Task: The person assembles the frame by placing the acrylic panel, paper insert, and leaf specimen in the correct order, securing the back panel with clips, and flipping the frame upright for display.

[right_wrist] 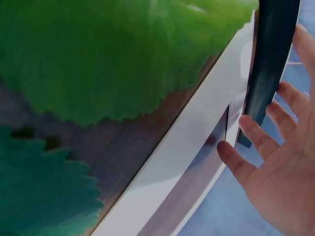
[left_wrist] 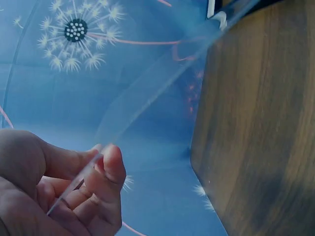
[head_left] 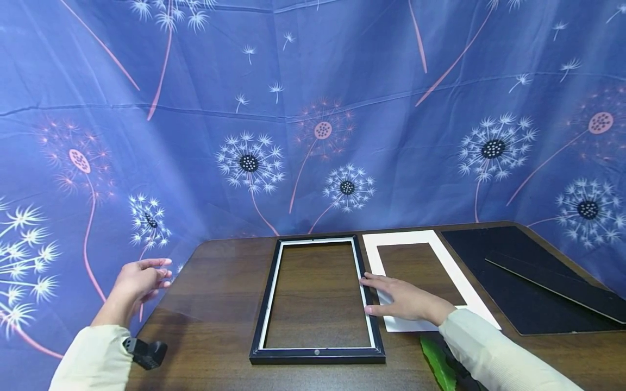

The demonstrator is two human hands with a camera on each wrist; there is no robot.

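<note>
My left hand [head_left: 139, 283] pinches a clear transparent sheet [left_wrist: 142, 108] by its edge, between thumb and fingers. In the head view the sheet reaches faintly over the table's left part toward the frame; its full outline is hard to see. A black picture frame [head_left: 318, 355] with a white inner edge lies flat at the middle of the table. On its right side rest the spread fingers of my right hand [head_left: 408, 300]. Just to the right, partly under that hand and forearm, lies a white mat board [head_left: 457, 271] with a rectangular opening.
A black backing board [head_left: 494, 288] lies at the right, with a long narrow flap [head_left: 557, 288] angled up from it. Green leaves [head_left: 437, 361] sit by my right forearm at the near edge. A blue dandelion-print cloth [head_left: 391, 136] hangs behind the wooden table [head_left: 210, 358].
</note>
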